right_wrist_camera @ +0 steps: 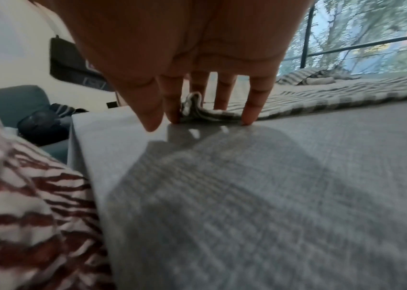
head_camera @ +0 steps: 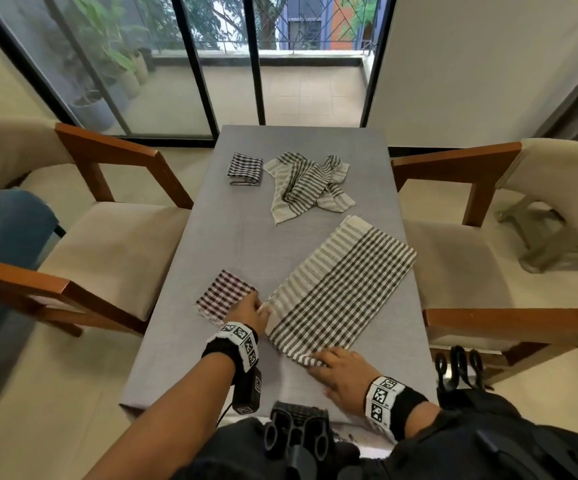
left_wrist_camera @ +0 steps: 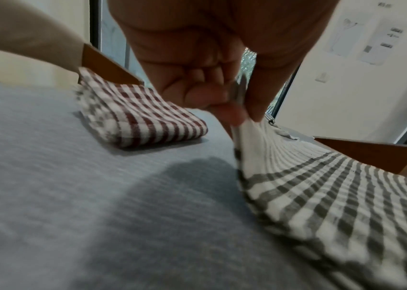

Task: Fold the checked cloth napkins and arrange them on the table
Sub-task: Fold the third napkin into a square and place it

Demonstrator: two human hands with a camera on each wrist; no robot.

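A long grey-and-white checked napkin (head_camera: pixel 341 291) lies flat and slanted across the near right of the grey table (head_camera: pixel 211 251). My left hand (head_camera: pixel 251 311) pinches its near left corner (left_wrist_camera: pixel 247 127) between thumb and curled fingers. My right hand (head_camera: pixel 339 370) has straight fingers (right_wrist_camera: pixel 252 109) pressing down on the napkin's near corner (right_wrist_camera: pixel 197 109), which is bunched up there. A folded red-checked napkin (head_camera: pixel 223 296) (left_wrist_camera: pixel 142 115) sits just left of my left hand. Farther back lie a folded dark-checked napkin (head_camera: pixel 244 168) and a crumpled grey striped one (head_camera: pixel 306 183).
Wooden chairs with cream cushions stand on the left (head_camera: pixel 107 244) and right (head_camera: pixel 488 258) of the table. A glass sliding door (head_camera: pixel 232 64) is beyond the far end. Black gear (head_camera: pixel 294 434) hangs at my waist by the near table edge.
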